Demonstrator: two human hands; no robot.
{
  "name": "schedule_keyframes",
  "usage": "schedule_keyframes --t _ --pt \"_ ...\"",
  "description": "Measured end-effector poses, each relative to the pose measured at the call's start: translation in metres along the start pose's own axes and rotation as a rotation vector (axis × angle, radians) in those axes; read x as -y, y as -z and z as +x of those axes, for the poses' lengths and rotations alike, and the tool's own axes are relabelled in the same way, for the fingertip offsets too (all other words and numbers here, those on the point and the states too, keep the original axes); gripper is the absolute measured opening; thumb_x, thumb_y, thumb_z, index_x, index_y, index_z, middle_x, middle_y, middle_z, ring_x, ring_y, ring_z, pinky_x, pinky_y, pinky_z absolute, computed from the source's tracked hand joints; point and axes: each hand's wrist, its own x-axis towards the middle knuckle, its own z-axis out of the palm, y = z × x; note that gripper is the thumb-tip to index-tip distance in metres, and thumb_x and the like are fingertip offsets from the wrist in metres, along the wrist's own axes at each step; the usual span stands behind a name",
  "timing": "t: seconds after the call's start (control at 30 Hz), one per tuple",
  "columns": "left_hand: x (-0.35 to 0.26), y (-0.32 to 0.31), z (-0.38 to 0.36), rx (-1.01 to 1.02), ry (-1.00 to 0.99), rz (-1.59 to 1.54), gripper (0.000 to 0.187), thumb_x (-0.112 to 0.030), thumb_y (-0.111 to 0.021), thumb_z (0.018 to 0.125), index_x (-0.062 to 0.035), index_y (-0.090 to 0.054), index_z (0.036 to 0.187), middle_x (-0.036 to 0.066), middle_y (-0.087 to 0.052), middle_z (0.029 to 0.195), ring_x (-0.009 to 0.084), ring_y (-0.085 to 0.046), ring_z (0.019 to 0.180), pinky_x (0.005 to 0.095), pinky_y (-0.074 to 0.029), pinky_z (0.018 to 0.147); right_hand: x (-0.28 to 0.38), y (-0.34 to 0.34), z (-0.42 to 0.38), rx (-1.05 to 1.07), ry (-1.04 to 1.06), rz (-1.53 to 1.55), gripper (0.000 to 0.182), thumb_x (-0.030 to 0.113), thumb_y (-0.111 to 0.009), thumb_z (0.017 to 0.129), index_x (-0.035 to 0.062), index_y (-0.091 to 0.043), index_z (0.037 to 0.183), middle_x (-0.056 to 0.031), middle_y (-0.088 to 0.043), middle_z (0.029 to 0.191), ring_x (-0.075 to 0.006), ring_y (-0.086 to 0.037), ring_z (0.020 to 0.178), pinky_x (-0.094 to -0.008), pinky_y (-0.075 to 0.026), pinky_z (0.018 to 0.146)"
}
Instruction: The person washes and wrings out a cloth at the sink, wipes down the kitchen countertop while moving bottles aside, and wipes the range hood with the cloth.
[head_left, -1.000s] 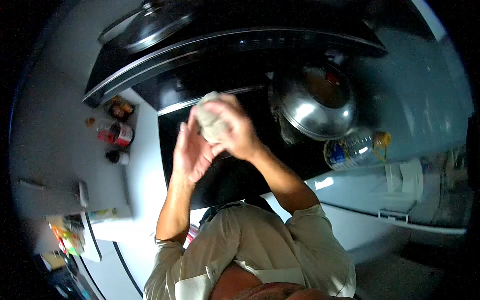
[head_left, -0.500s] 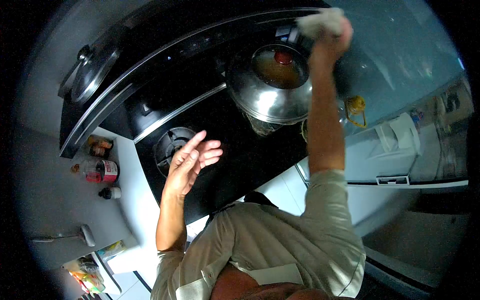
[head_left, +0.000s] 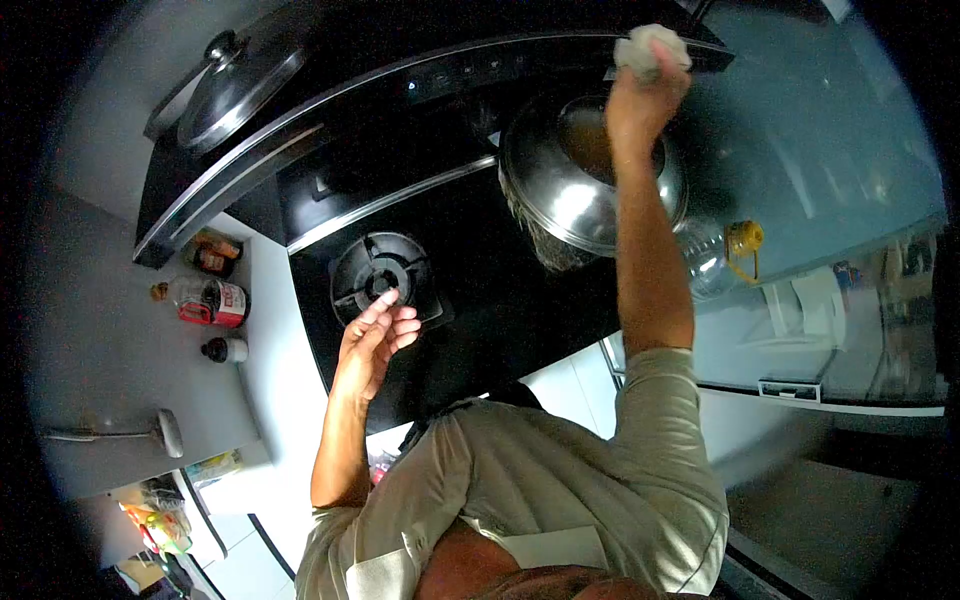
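Observation:
A crumpled whitish cloth [head_left: 652,52] is bunched in my right hand [head_left: 640,105], which reaches up to the right end of the black range hood [head_left: 440,72]. My right forearm passes over a large steel wok lid [head_left: 560,205] with a glass centre, and its knob is hidden behind the arm. The lid rests on a pan above the black cooktop [head_left: 480,300]. Near the front edge of the left burner [head_left: 383,280], my left hand [head_left: 375,345] hovers with its fingers loosely apart and nothing in them.
A clear plastic bottle [head_left: 705,260] with a yellow cap and handle stands right of the wok. Another steel lid [head_left: 240,90] leans at the upper left, beyond the hood. Several bottles, one with a red-and-white label [head_left: 212,302], stand on the left counter. A ladle-like utensil [head_left: 168,433] is farther down.
The view has shifted, so the hood and wok sit farther right. My right hand, still with the cloth, is slightly lower and left. My left hand has drawn back, uncovering more of the burner.

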Motion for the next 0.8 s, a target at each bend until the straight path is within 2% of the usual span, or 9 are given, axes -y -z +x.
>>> schedule_keyframes --t 0.13,0.23,0.43,0.53,0.6,0.7,0.73,0.77,0.8 --pt "0.000 -0.003 0.002 0.017 -0.004 -0.001 0.047 -0.027 -0.058 0.096 -0.0021 -0.049 0.134 0.014 -0.064 0.112 0.0240 -0.066 0.097 0.0371 -0.055 0.086 0.081 -0.011 -0.029 0.056 -0.160 0.108 0.048 -0.003 -0.065 0.068 0.0061 -0.059 0.115 -0.0192 -0.051 0.112 -0.0359 -0.052 0.108 -0.0433 -0.040 0.098" --pt "0.005 -0.001 -0.001 0.020 -0.018 0.007 0.047 -0.028 -0.059 0.095 -0.0025 -0.049 0.134 0.013 -0.064 0.112 0.0237 -0.066 0.097 0.0370 -0.054 0.086 0.132 -0.019 -0.050 0.073 -0.213 0.272 0.044 -0.007 -0.064 0.067 0.0054 -0.061 0.110 -0.0172 -0.049 0.108 -0.0346 -0.052 0.103 -0.0416 -0.043 0.093" --pt "0.006 0.009 -0.019 -0.086 -0.055 0.044 0.045 -0.029 -0.058 0.096 -0.0056 -0.051 0.134 0.010 -0.064 0.110 0.0211 -0.064 0.095 0.0348 -0.053 0.086 0.213 -0.040 -0.087 0.125 -0.099 0.406 0.038 -0.007 -0.068 0.068 0.0091 -0.064 0.102 -0.0119 -0.050 0.101 -0.0297 -0.051 0.095 -0.0401 -0.043 0.083" --pt "0.012 0.020 -0.022 -0.099 -0.074 0.007 0.044 -0.028 -0.058 0.096 -0.0060 -0.051 0.133 0.010 -0.064 0.109 0.0209 -0.064 0.095 0.0350 -0.053 0.086 0.242 -0.051 -0.097 0.182 -0.008 0.552 0.023 -0.001 -0.069 0.072 0.0095 -0.065 0.091 -0.0087 -0.054 0.096 -0.0276 -0.052 0.091 -0.0394 -0.042 0.078" --pt "0.014 0.025 -0.025 -0.129 -0.083 -0.037 0.039 -0.022 -0.055 0.098 -0.0043 -0.051 0.132 0.011 -0.065 0.111 0.0203 -0.065 0.097 0.0328 -0.053 0.085 0.267 -0.059 -0.110 0.243 0.019 0.652 0.010 0.004 -0.068 0.075 0.0093 -0.066 0.084 -0.0067 -0.056 0.093 -0.0265 -0.053 0.089 -0.0387 -0.042 0.075" --pt "0.012 0.022 -0.027 -0.175 -0.093 -0.036 0.040 -0.027 -0.059 0.096 -0.0066 -0.053 0.130 0.007 -0.065 0.108 0.0193 -0.064 0.095 0.0342 -0.052 0.085 0.302 -0.060 -0.119 0.251 0.021 0.782 0.008 0.003 -0.067 0.076 0.0083 -0.065 0.083 -0.0063 -0.059 0.092 -0.0251 -0.055 0.084 -0.0384 -0.043 0.072" --pt "0.011 0.022 -0.027 -0.201 -0.085 -0.029 0.041 -0.028 -0.058 0.096 -0.0075 -0.053 0.131 0.005 -0.064 0.109 0.0182 -0.063 0.097 0.0333 -0.051 0.084 0.309 -0.067 -0.131 0.398 -0.029 0.891 0.012 0.001 -0.066 0.074 0.0087 -0.066 0.084 -0.0073 -0.059 0.091 -0.0256 -0.055 0.081 -0.0380 -0.043 0.070" --pt "0.010 0.024 -0.027 -0.202 -0.084 -0.031 0.041 -0.028 -0.058 0.096 -0.0075 -0.053 0.131 0.005 -0.064 0.109 0.0182 -0.063 0.097 0.0333 -0.051 0.084 0.321 -0.074 -0.160 0.512 -0.166 0.926 0.017 -0.004 -0.063 0.073 0.0063 -0.065 0.086 -0.0069 -0.058 0.089 -0.0220 -0.056 0.078 -0.0353 -0.043 0.064" --pt "0.010 0.027 -0.027 -0.211 -0.100 -0.067 0.039 -0.026 -0.057 0.097 -0.0066 -0.053 0.131 0.007 -0.064 0.110 0.0188 -0.064 0.097 0.0326 -0.052 0.084 0.326 -0.066 -0.165 0.748 -0.419 1.092 0.020 -0.005 -0.061 0.072 0.0050 -0.064 0.089 -0.0062 -0.059 0.090 -0.0191 -0.056 0.079 -0.0327 -0.044 0.063"
